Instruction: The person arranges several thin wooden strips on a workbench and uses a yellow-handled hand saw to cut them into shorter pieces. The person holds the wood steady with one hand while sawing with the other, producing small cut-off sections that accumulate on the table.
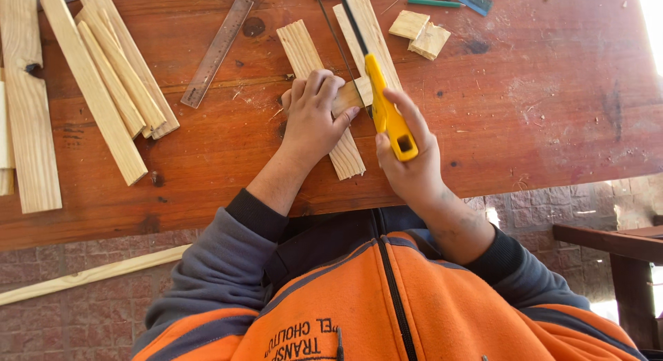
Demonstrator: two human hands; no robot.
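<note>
The left hand point(314, 116) presses flat on a small pale wooden block point(349, 96), fingers curled over its far edge, so the block cannot slide. The block lies across a long pale pine slat point(304, 53), which lifts it off the reddish wooden table point(539, 91). The right hand point(407, 157) is closed around the yellow handle of a thin-bladed hand saw point(387, 116); its blade meets the block just beside the left fingertips.

Open table on our right, clutter on our left

We see bare table point(552, 105) to the right of the saw point(387, 112); to the left a metal ruler point(216, 50) and stacked wood strips point(110, 78) crowd the way, with small blocks point(420, 33) beyond.
</note>
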